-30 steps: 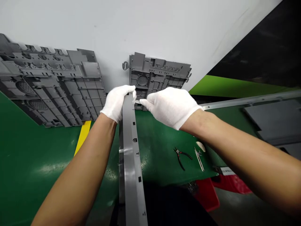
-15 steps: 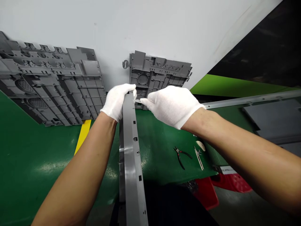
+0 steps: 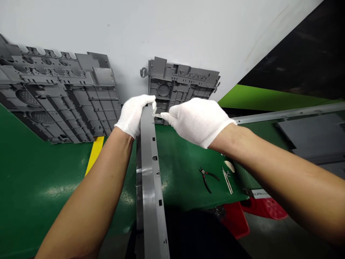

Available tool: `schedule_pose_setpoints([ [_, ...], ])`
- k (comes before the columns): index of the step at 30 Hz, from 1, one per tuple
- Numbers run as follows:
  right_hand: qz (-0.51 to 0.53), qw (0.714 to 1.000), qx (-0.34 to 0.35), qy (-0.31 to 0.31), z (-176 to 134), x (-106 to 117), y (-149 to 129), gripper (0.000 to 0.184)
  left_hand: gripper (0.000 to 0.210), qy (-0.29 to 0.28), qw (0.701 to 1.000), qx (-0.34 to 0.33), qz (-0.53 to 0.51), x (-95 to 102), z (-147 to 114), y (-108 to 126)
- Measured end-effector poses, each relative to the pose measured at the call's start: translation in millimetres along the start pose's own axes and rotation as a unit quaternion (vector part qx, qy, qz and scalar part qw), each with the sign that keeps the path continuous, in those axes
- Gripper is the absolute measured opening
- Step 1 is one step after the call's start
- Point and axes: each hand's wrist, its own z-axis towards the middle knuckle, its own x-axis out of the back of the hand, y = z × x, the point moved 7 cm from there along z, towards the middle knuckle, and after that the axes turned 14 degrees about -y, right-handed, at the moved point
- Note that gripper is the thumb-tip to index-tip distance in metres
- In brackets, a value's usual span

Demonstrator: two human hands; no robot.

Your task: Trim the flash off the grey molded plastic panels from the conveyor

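Note:
A long grey plastic panel (image 3: 150, 187), seen along its narrow edge with small square slots, runs from the bottom of the view up to its far end. My left hand (image 3: 134, 116), in a white glove, is wrapped around that far end, thumb over the top. My right hand (image 3: 201, 120), gloved too, is closed around a thin tool whose pale, blade-like tip (image 3: 157, 115) meets the panel's edge near the left fingers. The rest of that tool is hidden in the glove. Whitish shavings or roughness show on the panel beside the tip.
Two grey moulded panels with speaker grilles lean on the white wall, one at left (image 3: 61, 97) and one at centre (image 3: 185, 79). Black-and-red cutting pliers (image 3: 207, 178) and tweezers (image 3: 228, 181) lie on the green surface. A metal rail (image 3: 291, 113) crosses the right; red stools (image 3: 266, 208) stand below.
Both hands stay almost where they were. The tool tip has shifted very slightly on the panel's edge, and the pale rough spot there shows a little more.

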Motion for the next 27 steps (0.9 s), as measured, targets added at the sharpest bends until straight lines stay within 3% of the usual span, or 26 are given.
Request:
schedule_pose_setpoints([
  [19,0.008,1.0,0.019,0.018,-1.5,-1.1,0.5,0.046,0.026,0.006,1.0,-0.005,-0.02,-1.2,-1.1,2.8],
  [27,0.009,1.0,0.013,0.017,-3.5,1.5,-0.8,0.052,0.025,0.003,1.0,-0.002,-0.007,-0.6,0.9,1.5],
])
